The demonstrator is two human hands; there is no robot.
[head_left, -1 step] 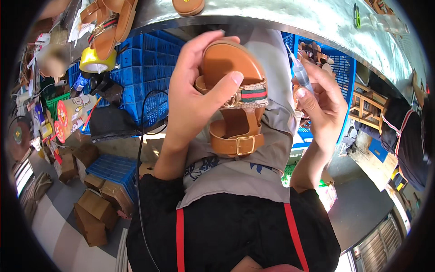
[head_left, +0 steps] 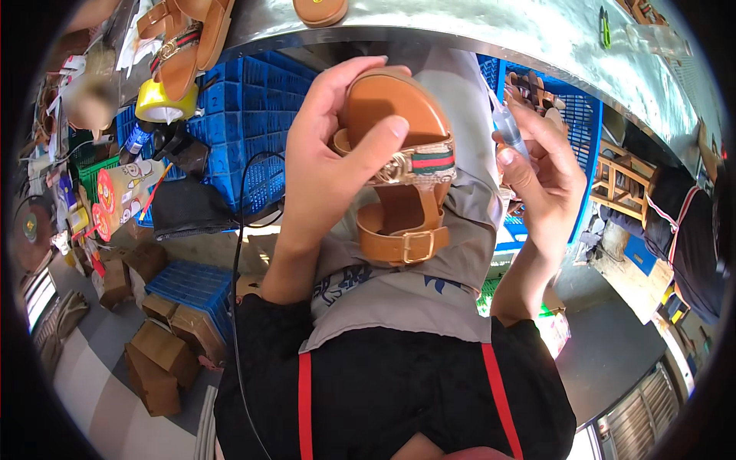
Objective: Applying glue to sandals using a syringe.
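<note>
My left hand point(head_left: 333, 146) is closed round the front of a tan sandal point(head_left: 402, 107), its thumb lying across the insole and the strap. A patterned strap point(head_left: 429, 161) with a green and red stripe and a gold ornament crosses the sandal. Toward my body hangs its ankle strap with a square gold buckle point(head_left: 418, 245). To the right, my right hand point(head_left: 543, 165) pinches a small clear syringe-like applicator point(head_left: 507, 126), whose thin tip points up and away from me. The applicator is apart from the sandal. Over my lap lies a beige apron point(head_left: 391, 303).
A metal-topped bench point(head_left: 452, 23) runs along the far side, with a tan sole piece point(head_left: 320, 11) at its edge. More sandals point(head_left: 180, 65) sit at far left, above blue crates point(head_left: 253, 115). A blue crate point(head_left: 579, 146) with sandals stands right. A black cable point(head_left: 239, 307) hangs at left.
The sandal and my left hand have shifted very slightly to the right. The applicator in my right hand has tilted a little.
</note>
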